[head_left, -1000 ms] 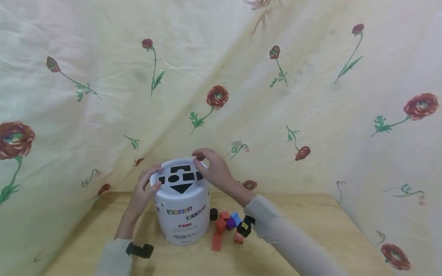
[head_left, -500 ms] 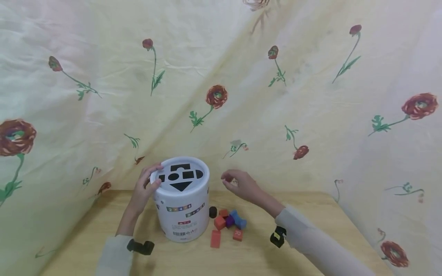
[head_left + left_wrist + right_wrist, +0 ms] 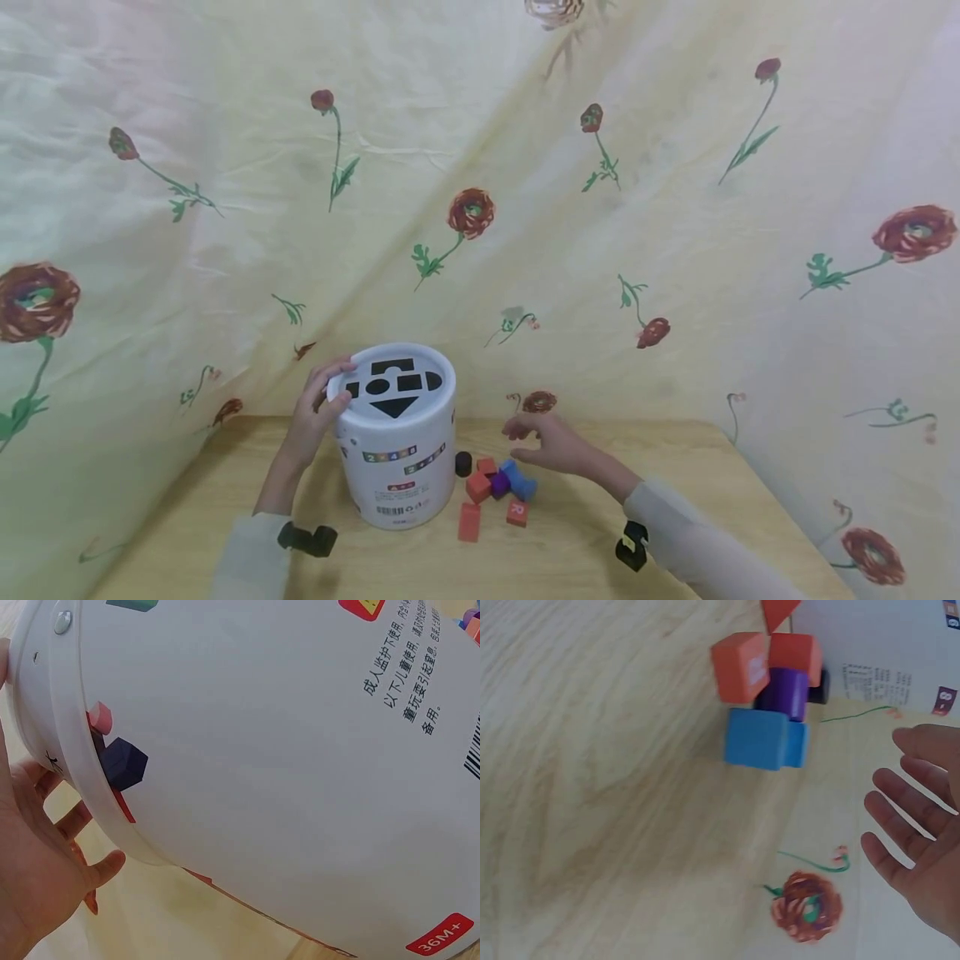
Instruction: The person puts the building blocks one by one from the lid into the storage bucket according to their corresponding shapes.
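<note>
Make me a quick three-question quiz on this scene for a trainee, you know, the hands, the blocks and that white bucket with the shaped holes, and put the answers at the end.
1. Multiple choice: which hand touches the white cylindrical bucket?
A) left
B) right
C) neither

2. True or false: the right hand grips a blue toy block.

3. Fill in the blank: in the white round lid, the black cutout nearest the head camera is shaped like a ____.

Key:
1. A, the left hand, at the rim.
2. False; it holds nothing.
3. triangle
</note>
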`<state>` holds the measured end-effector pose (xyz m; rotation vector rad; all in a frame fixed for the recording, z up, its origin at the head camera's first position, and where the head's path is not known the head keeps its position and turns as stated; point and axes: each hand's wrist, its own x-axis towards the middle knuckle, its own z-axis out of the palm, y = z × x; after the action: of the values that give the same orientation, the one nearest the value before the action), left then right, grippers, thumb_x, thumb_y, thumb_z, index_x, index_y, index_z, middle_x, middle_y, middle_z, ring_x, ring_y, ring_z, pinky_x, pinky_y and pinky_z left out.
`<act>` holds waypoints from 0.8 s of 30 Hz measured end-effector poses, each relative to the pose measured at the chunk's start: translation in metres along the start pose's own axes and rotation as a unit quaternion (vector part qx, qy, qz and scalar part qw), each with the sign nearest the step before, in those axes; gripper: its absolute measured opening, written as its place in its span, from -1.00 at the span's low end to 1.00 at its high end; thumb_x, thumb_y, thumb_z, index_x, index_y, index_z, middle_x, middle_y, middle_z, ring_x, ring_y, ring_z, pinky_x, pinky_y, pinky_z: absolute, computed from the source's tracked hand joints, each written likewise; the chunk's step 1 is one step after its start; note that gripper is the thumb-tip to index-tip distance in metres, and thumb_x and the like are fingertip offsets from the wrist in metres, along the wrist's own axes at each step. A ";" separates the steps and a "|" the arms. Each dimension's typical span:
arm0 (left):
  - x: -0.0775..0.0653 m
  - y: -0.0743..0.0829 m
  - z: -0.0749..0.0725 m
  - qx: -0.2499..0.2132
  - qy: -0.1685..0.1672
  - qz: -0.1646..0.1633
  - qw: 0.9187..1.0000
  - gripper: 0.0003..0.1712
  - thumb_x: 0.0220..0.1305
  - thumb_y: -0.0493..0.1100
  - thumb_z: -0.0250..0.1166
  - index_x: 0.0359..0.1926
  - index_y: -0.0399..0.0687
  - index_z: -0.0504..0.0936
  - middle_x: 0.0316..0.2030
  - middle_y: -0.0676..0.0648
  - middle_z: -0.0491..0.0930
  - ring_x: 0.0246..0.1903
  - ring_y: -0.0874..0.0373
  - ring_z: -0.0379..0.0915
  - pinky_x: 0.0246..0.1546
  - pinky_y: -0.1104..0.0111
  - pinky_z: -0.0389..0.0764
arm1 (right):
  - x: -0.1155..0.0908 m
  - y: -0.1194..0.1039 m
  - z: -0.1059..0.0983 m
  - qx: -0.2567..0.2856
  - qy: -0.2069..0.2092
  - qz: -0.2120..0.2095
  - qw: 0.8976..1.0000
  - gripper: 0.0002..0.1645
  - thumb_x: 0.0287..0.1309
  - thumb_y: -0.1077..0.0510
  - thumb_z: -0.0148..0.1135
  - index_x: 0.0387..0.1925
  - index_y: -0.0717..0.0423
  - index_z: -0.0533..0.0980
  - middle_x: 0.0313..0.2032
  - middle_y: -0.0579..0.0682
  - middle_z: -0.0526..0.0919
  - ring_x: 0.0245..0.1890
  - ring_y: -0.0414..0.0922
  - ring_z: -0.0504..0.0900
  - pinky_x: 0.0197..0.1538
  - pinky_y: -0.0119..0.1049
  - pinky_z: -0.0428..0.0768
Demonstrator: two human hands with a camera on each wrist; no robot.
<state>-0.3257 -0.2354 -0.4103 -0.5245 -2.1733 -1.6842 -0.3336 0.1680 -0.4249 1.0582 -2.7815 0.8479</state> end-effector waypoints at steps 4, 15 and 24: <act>0.000 -0.001 0.000 0.002 0.003 0.001 1.000 -0.48 0.45 -0.16 0.10 0.39 -0.09 0.41 0.48 -0.16 0.17 0.46 -0.15 0.03 0.43 -0.38 -0.02 | -0.003 0.012 0.004 0.021 -0.025 -0.004 0.999 -0.59 0.21 0.21 0.36 0.06 0.33 0.59 -0.04 0.24 0.73 -0.03 0.16 0.69 0.07 0.19 0.63; -0.001 0.000 0.001 0.002 0.003 -0.002 1.000 -0.48 0.45 -0.18 0.08 0.39 -0.08 0.41 0.49 -0.14 0.17 0.46 -0.15 0.03 0.42 -0.38 0.03 | -0.023 0.020 0.016 0.036 -0.052 0.068 0.996 -0.59 0.23 0.06 0.38 -0.03 0.29 0.62 -0.24 0.02 0.71 -0.23 -0.12 0.64 -0.18 -0.31 0.63; -0.001 0.001 0.001 0.000 0.002 -0.002 1.000 -0.48 0.45 -0.17 0.07 0.39 -0.10 0.40 0.49 -0.15 0.15 0.48 -0.17 0.01 0.43 -0.37 0.01 | -0.033 0.020 0.025 0.021 -0.040 0.086 0.995 -0.61 0.12 -0.01 0.48 -0.24 0.25 0.67 -0.41 -0.04 0.67 -0.44 -0.31 0.50 -0.35 -0.42 0.51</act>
<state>-0.3247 -0.2339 -0.4102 -0.5159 -2.1732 -1.6867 -0.3176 0.1875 -0.4634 0.8877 -2.9685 0.9039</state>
